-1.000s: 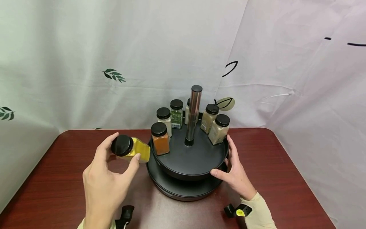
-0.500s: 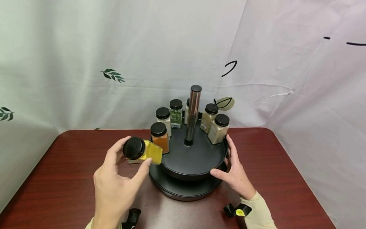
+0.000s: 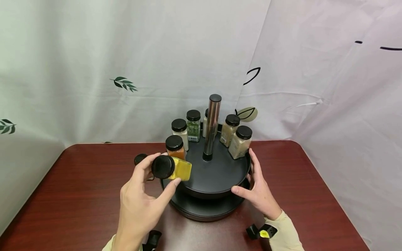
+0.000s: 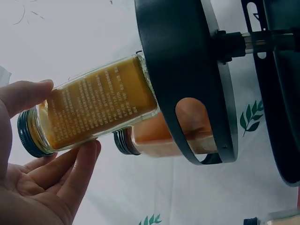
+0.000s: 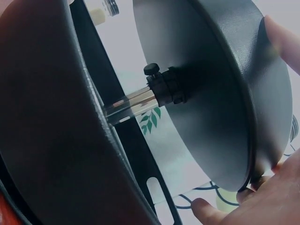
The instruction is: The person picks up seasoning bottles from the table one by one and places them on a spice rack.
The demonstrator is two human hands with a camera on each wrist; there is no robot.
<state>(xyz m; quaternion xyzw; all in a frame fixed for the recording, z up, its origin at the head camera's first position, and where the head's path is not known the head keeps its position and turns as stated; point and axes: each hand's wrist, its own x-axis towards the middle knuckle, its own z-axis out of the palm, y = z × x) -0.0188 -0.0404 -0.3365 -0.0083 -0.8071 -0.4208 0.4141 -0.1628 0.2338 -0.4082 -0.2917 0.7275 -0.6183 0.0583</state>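
A square glass spice jar of yellow powder [image 3: 183, 169] with a black lid is pinched between the thumb and fingers of my left hand [image 3: 141, 204]. It is tilted on its side, its base over the left edge of the upper tray [image 3: 207, 179] in the head view. In the left wrist view the jar's base [image 4: 145, 86] overlaps the tray's wall; I cannot tell whether they touch. My right hand [image 3: 262, 195] grips the upper tray's right rim, its thumb at the front. An orange-brown spice jar [image 3: 176, 148] stands just behind the held jar, partly hidden.
More spice jars stand round the upper tray, including a green one [image 3: 193, 127] and a beige one [image 3: 240, 144]. A metal post [image 3: 212, 129] rises from its middle. The lower tray [image 3: 204, 212] sits beneath. Another black lid [image 3: 140, 159] shows behind my left hand.
My left hand has carried the yellow jar rightward, from beside the tray to over its left edge, now partly covering the orange-brown jar. My right hand has stayed on the rim.
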